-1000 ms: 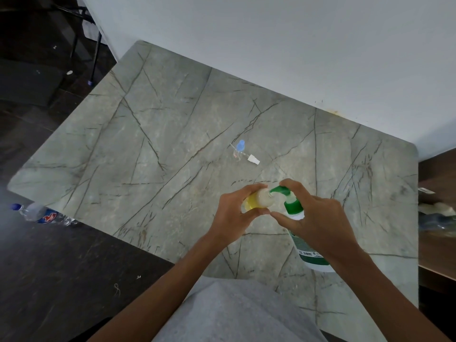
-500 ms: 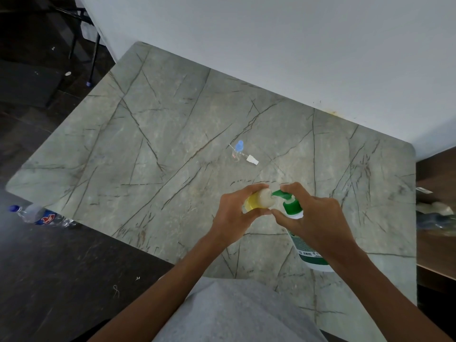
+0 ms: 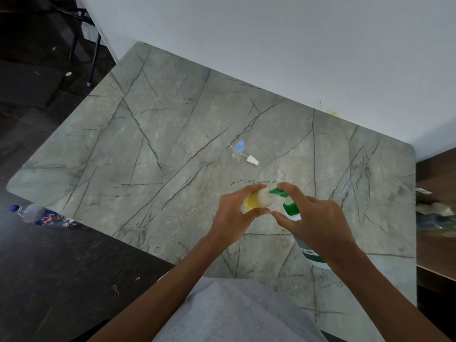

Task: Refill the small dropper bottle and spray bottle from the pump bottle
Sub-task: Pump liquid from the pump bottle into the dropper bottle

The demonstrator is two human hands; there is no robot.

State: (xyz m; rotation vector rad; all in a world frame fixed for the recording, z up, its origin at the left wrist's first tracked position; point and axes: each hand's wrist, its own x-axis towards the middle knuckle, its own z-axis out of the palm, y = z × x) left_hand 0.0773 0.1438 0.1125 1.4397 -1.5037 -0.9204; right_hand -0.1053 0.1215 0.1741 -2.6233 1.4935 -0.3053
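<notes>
left hand (image 3: 233, 215) is gripping the small yellow bottle (image 3: 259, 201), probably the dropper one, fingers curled round it, its mouth right at the green nozzle of the pump bottle (image 3: 291, 209). right hand (image 3: 318, 223) is curling round the pump head, index finger on top. pump bottle is standing on the marble table (image 3: 148, 144). clear blue-topped bottle (image 3: 238, 150) and white spray head (image 3: 253, 159) are sitting just beside each other further back.

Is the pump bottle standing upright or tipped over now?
Upright: the pump bottle stands on the table, its green pump head on top under the right hand.
</notes>
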